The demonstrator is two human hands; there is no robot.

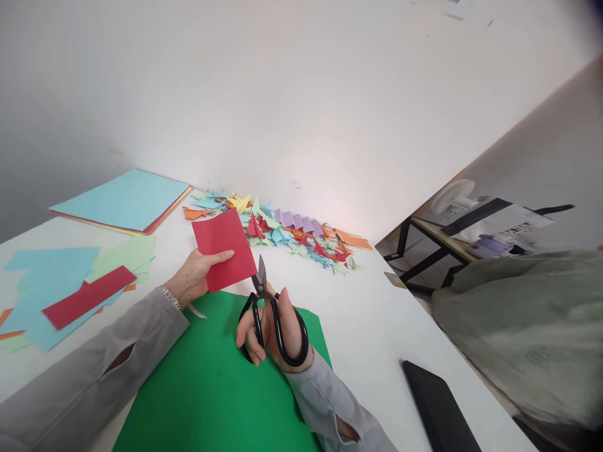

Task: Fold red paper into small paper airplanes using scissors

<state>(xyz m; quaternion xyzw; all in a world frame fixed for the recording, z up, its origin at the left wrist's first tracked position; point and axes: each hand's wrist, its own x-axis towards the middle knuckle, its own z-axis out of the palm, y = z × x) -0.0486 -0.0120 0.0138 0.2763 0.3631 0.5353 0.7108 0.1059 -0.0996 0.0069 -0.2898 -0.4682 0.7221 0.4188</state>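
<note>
My left hand pinches a red rectangle of paper along its lower left, thumb on top and fingers behind. In my right hand is a pair of black-handled scissors, with fingers through the loops. The scissor blades point up and stand apart, close to the paper's lower right corner; whether they touch it I cannot tell. Below both hands lies a green sheet on the white table. A small pale scrap sits near my left wrist.
Folded paper pieces in many colours lie along the wall. A stack of coloured sheets is at the back left, with loose offcuts and a red strip before it. A black flat device rests at right, near the table edge.
</note>
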